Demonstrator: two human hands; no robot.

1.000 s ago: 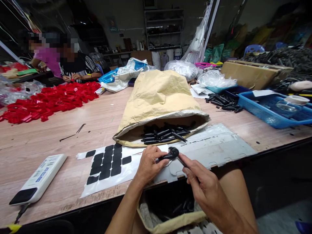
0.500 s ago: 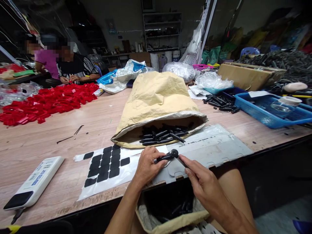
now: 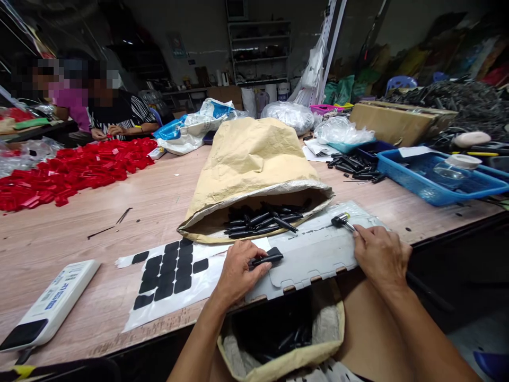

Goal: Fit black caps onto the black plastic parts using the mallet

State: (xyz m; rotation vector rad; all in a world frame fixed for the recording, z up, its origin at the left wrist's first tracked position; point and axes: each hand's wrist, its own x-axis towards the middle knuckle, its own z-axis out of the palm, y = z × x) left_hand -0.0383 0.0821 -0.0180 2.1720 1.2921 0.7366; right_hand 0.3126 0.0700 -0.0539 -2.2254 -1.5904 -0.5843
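Note:
My left hand (image 3: 237, 269) is closed on a slim black tube-shaped part (image 3: 270, 258), pinched between thumb and fingers over the grey board (image 3: 318, 260). A black patch shows at the far side of the part. Off to the right, my right hand (image 3: 380, 255) grips the thin metal handle of a small hammer (image 3: 339, 219). Its head is black with a yellowish end and is over the board, apart from the part. Left of my left hand lies a white sheet (image 3: 137, 317) carrying black rounded-square stickers (image 3: 165, 289).
An open paper sack (image 3: 254, 159) of black parts lies ahead; another open sack (image 3: 336, 331) sits below the table edge. A white power bank (image 3: 59, 294) is at left, red pieces (image 3: 87, 167) beyond. A blue basket (image 3: 431, 191) stands right. Two people sit far left.
My right hand has carried the hammer away from the black part, rightward over the board. My left hand keeps its hold on the part. The view has shifted slightly.

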